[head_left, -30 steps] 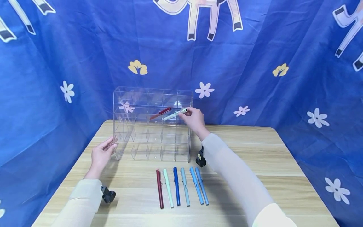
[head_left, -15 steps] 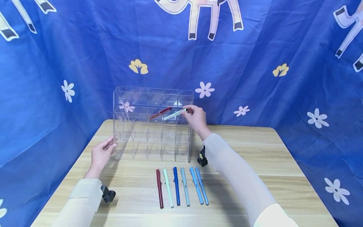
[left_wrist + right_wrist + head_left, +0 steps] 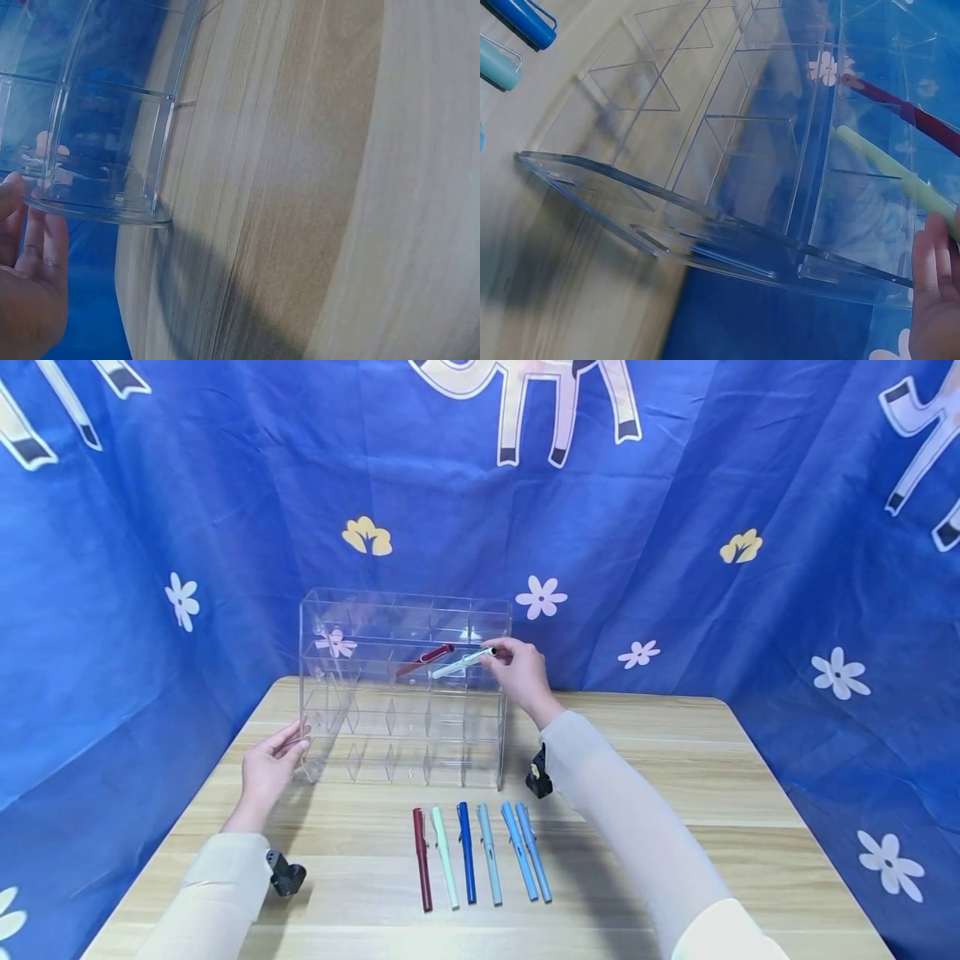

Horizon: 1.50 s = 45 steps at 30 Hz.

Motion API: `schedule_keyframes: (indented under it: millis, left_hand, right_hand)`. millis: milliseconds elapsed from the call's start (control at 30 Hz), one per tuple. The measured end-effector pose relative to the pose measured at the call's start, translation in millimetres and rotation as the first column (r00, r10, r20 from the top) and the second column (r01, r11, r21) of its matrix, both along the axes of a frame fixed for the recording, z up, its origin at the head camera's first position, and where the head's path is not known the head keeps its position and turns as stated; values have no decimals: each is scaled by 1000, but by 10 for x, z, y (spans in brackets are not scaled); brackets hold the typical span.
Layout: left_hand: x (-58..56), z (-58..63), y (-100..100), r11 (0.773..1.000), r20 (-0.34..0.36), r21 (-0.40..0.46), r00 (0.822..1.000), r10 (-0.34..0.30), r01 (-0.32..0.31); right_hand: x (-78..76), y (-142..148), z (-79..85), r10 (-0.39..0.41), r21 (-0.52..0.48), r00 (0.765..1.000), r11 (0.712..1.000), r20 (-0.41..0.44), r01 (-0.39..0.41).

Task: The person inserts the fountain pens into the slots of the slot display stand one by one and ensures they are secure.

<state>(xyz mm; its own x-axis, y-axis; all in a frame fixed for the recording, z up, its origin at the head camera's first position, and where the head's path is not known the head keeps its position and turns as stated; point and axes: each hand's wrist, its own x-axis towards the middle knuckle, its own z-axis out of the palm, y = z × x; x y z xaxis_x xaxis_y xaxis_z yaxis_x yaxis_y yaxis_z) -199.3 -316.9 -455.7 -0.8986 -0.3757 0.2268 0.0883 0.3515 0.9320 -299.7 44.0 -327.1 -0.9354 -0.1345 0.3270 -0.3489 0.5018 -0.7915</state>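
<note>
A clear acrylic rack [image 3: 405, 722] with rows of small compartments stands upright on the table. My left hand [image 3: 268, 770] holds its left side edge, thumb [image 3: 10, 193] in front and fingers behind. At the rack's upper right, my right hand [image 3: 521, 677] pinches the cap end of a mint-green pen [image 3: 452, 667]. This pen lies slanted in the second row from the top, its cap end higher and toward the right. Left of it a dark red pen [image 3: 424, 660] rests at a similar slant. The right wrist view shows the mint-green pen [image 3: 877, 157] right at the fingers.
Before the rack, several pens lie side by side on the wooden table [image 3: 637, 877]: dark red [image 3: 423, 860], mint green [image 3: 445, 860], dark blue [image 3: 467, 853], grey-blue [image 3: 490, 856] and two light blue [image 3: 521, 853]. A blue patterned curtain [image 3: 630, 527] encloses the back and sides.
My right hand has shifted slightly right and up along the mint-green pen toward its cap end. The pen itself stays in place, and my left hand keeps its hold on the rack.
</note>
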Motion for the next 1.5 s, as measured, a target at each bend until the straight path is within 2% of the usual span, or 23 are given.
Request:
schedule_keyframes:
  millis: [300,533,633,1033,1233,1500]
  left_hand:
    - [9,-6,-2,1000,4,-25,1000,5,-5]
    - [-1,6,-8,1000,4,4,1000,4,-4]
    - [-11,3,-13,1000,13,3,1000,8,-8]
    - [0,19,4,1000,17,8,1000,7,-7]
    - [4,20,8,1000,15,-7,1000,10,-9]
    - [4,38,20,999,26,-33,1000,8,-7]
  right_hand:
    - [64,56,-9,13,-137,1000,991,12,-11]
    - [90,245,-45,81,-310,996,947,-28,-85]
    - [107,375,-107,84,-341,996,936,-18,-85]
    - [281,877,-570,48,-347,989,938,137,3]
    - [409,986,-798,24,-331,973,942,231,55]
    - [566,1042,-1153,45,-345,946,936,321,72]
